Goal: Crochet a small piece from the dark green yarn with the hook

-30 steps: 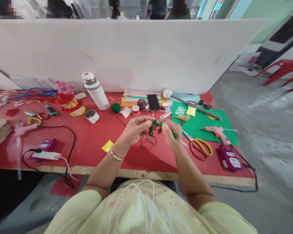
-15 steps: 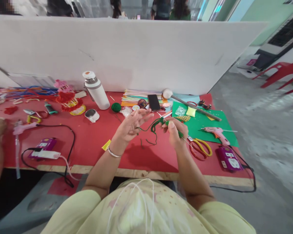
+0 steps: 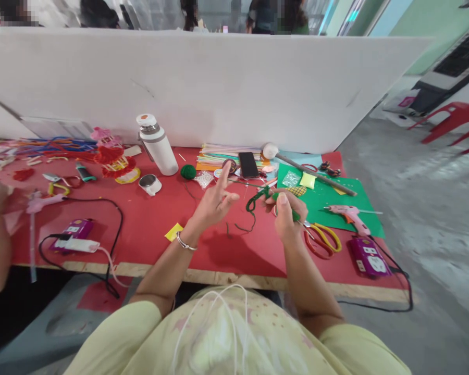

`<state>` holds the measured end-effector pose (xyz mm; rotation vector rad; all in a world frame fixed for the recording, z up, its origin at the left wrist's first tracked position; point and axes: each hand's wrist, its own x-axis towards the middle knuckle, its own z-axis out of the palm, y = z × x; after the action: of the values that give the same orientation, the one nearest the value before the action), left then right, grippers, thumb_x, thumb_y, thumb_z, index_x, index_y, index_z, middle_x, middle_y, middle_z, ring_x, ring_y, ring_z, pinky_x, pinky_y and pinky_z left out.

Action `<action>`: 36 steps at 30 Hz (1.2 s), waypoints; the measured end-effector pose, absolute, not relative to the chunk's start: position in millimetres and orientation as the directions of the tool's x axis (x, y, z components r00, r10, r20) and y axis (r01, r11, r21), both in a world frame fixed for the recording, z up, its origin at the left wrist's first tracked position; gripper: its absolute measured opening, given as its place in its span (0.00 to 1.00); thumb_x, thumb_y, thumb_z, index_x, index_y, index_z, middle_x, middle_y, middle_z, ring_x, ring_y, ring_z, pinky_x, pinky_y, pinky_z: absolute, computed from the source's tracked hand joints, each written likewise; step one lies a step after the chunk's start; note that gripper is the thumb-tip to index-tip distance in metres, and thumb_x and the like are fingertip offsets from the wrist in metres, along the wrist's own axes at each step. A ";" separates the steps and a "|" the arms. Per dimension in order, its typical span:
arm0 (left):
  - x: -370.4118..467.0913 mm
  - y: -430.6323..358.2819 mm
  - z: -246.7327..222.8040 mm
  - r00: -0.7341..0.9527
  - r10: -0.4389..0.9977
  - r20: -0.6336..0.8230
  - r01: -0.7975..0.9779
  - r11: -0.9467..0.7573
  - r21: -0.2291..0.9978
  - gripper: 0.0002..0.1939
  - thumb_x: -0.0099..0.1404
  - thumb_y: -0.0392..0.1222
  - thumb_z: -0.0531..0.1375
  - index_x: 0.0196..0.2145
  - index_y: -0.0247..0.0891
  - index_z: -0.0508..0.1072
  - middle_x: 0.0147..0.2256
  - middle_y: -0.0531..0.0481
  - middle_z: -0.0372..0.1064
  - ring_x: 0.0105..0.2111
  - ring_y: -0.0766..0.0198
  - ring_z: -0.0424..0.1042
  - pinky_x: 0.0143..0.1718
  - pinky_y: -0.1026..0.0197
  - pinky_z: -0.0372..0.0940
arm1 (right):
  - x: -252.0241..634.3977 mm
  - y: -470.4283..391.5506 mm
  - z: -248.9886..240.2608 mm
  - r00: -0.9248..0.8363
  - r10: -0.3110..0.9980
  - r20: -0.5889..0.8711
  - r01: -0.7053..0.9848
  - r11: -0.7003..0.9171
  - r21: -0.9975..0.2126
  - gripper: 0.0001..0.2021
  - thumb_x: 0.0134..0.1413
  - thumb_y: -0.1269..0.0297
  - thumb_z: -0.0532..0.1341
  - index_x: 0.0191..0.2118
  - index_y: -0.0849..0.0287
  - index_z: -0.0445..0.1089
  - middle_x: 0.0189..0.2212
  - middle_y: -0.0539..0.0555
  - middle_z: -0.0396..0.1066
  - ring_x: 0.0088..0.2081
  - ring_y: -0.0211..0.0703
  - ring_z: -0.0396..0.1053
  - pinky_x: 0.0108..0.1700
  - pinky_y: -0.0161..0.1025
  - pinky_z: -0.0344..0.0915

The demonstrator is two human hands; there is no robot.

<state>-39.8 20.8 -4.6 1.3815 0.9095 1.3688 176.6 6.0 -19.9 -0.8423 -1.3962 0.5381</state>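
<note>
The green yarn piece (image 3: 252,202) is hanging in soft, looped strands between the 2 hands, above the red tabletop (image 3: 140,229). The right hand (image 3: 287,211) is closing around 1 green-handled hook (image 3: 296,214), its fingertips pinching the piece's upper end. The left hand (image 3: 214,203) is opening wide, fingers raised and apart, with 1 thin strand running toward them; whether it is wrapping a finger, I cannot tell.

Beyond the piece, 1 flat black phone (image 3: 249,165) is lying near 1 round green yarn ball (image 3: 188,172) and 1 clump of white beads (image 3: 204,179). Right of the piece, 1 pair of scissors (image 3: 322,240) with red and yellow handles is resting near 1 smooth green sheet (image 3: 336,195), and 1 pink glue gun (image 3: 347,213) is lying partly on that sheet. Left of the piece, 1 shiny metal cup (image 3: 150,184) and 1 cylindrical white bottle (image 3: 161,151) are standing.
</note>
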 end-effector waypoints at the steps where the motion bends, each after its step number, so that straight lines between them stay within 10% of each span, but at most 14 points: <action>1: -33.9 21.6 -3.5 0.063 0.954 0.293 -0.156 -0.280 0.947 0.40 0.58 0.63 0.73 0.64 0.45 0.75 0.50 0.37 0.81 0.51 0.50 0.79 0.33 0.65 0.66 | 175.0 4.7 -20.4 0.130 0.774 0.620 0.133 0.606 -0.785 0.22 0.72 0.49 0.57 0.29 0.55 0.76 0.27 0.51 0.78 0.24 0.39 0.71 0.26 0.39 0.67; 9: -33.2 28.7 18.2 0.069 0.987 0.146 -0.618 -0.073 0.783 0.29 0.69 0.70 0.58 0.50 0.48 0.85 0.68 0.42 0.68 0.50 0.53 0.76 0.16 0.63 0.36 | 164.6 -0.7 -22.6 0.132 0.799 0.586 0.106 0.576 -0.810 0.22 0.72 0.50 0.58 0.29 0.56 0.75 0.26 0.51 0.78 0.23 0.38 0.70 0.26 0.38 0.67; 15: -35.3 29.8 13.6 0.124 0.985 0.124 -0.538 -0.038 0.842 0.32 0.67 0.72 0.58 0.49 0.45 0.85 0.63 0.38 0.74 0.39 0.58 0.77 0.15 0.65 0.40 | 164.6 2.0 -25.7 0.115 0.810 0.575 0.110 0.565 -0.818 0.22 0.73 0.50 0.57 0.29 0.56 0.75 0.25 0.51 0.77 0.24 0.39 0.71 0.27 0.38 0.67; 23: -63.9 38.5 -2.6 0.069 0.990 0.120 -0.499 -0.070 0.864 0.35 0.65 0.73 0.61 0.46 0.36 0.84 0.29 0.42 0.76 0.24 0.66 0.71 0.13 0.68 0.39 | 173.2 6.7 -24.2 0.214 0.788 0.577 0.103 0.570 -0.815 0.22 0.71 0.49 0.59 0.28 0.56 0.75 0.25 0.50 0.76 0.23 0.38 0.70 0.26 0.38 0.66; 26: -80.5 40.5 -2.8 0.041 0.993 0.111 -0.604 -0.064 0.795 0.33 0.68 0.71 0.59 0.47 0.39 0.84 0.38 0.38 0.80 0.35 0.61 0.78 0.13 0.70 0.46 | 177.6 8.5 -23.2 0.262 0.806 0.531 0.062 0.535 -0.843 0.22 0.71 0.48 0.60 0.28 0.56 0.75 0.24 0.50 0.75 0.22 0.38 0.69 0.26 0.38 0.66; 31: -79.7 43.0 6.8 -0.196 0.945 0.261 -0.665 -0.323 0.673 0.28 0.72 0.67 0.58 0.59 0.49 0.79 0.61 0.40 0.75 0.64 0.51 0.71 0.43 0.60 0.76 | 169.6 1.6 -30.2 0.115 0.834 0.540 0.011 0.542 -0.840 0.20 0.72 0.53 0.60 0.29 0.56 0.76 0.24 0.50 0.76 0.23 0.38 0.70 0.25 0.37 0.65; 36: -64.0 54.6 -2.7 -0.121 0.775 0.620 -0.365 -0.616 0.698 0.33 0.66 0.72 0.60 0.61 0.54 0.76 0.74 0.48 0.56 0.77 0.41 0.49 0.68 0.40 0.64 | 156.1 -12.3 -32.7 -0.050 0.793 0.608 0.035 0.610 -0.792 0.18 0.73 0.58 0.59 0.31 0.57 0.77 0.29 0.52 0.79 0.26 0.38 0.74 0.29 0.37 0.68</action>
<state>-64.0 54.6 -2.7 1.3526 0.4872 1.8358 156.1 -12.3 -32.7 -0.7280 -1.5118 0.7130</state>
